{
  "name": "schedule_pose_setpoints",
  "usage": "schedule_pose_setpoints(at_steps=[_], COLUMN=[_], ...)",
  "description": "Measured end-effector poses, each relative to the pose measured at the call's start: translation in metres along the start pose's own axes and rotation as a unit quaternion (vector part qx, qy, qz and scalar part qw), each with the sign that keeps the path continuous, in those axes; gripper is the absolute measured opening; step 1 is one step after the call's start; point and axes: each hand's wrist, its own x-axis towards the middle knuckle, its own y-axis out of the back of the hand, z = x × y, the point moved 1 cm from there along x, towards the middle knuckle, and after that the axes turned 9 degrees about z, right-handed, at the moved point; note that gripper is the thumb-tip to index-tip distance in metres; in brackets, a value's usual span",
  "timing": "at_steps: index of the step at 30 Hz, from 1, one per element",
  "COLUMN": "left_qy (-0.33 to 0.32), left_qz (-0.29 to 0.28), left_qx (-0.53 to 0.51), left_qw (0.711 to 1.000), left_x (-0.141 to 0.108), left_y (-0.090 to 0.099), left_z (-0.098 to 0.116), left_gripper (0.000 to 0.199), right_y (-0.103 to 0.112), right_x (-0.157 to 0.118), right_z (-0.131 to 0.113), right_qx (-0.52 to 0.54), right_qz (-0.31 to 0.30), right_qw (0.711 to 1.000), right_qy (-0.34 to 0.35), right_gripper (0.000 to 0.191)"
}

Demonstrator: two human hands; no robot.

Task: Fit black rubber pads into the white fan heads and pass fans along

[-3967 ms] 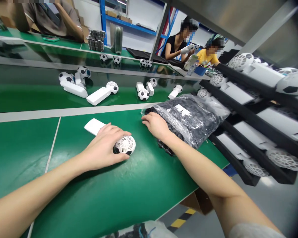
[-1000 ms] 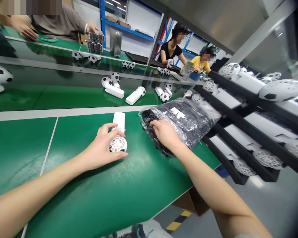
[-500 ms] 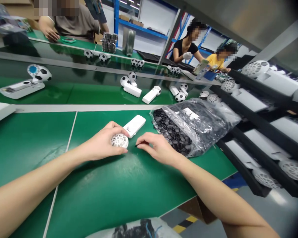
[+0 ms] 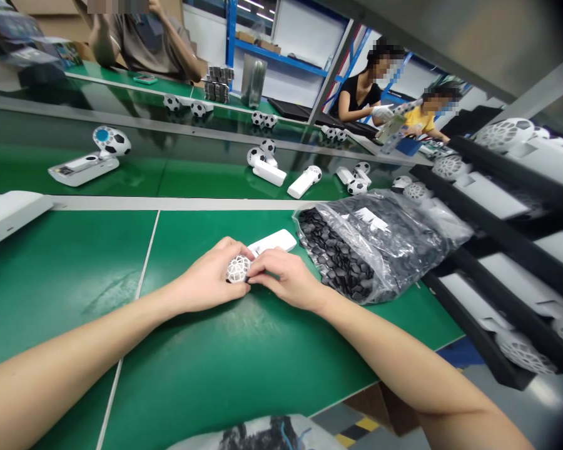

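My left hand [image 4: 206, 281] is wrapped round the white lattice ball head [image 4: 238, 269] of a device whose white handle [image 4: 279, 240] points away to the right over the green table. Pinched at the ball's right side, my right hand [image 4: 281, 275] touches it with its fingertips. A small dark piece shows at those fingertips, partly hidden. Another dark spot is visible low on the ball near my left thumb. Right of my hands lies an open clear plastic bag [image 4: 385, 244] full of black pieces [image 4: 338, 256].
Beyond the table's pale edge [image 4: 192, 204], a green belt [image 4: 187, 178] carries finished-looking football-patterned devices [image 4: 268, 172]. A white housing [image 4: 14, 215] lies at the left. Black racks [image 4: 488, 219] with lattice-headed devices stand at the right. Several people work across the belt.
My right hand has moved to the ball with its dark piece and now touches it. The ball has turned slightly in my left hand. The devices on the belt appear shifted right with the view.
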Motion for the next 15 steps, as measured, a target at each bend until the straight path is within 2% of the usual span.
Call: schedule_pose_setpoints(at_steps=[3, 9, 15], left_qy=[-0.001, 0.008, -0.012], left_qz=[-0.001, 0.026, 0.079], left_qx=[-0.007, -0.01, -0.007], left_qw=[1.0, 1.0, 0.997], left_x=[-0.001, 0.001, -0.005], left_y=[0.0, -0.005, -0.011], left_z=[0.002, 0.0, 0.0], left_gripper=[0.033, 0.031, 0.029], right_y=[0.002, 0.009, 0.003], right_x=[0.004, 0.015, 0.01], right_z=[0.001, 0.003, 0.008], right_qx=[0.014, 0.023, 0.006], right_qz=[0.003, -0.063, -0.024], right_qw=[1.0, 0.997, 0.998], right_qy=[-0.019, -0.027, -0.061], right_gripper=[0.005, 0.01, 0.012])
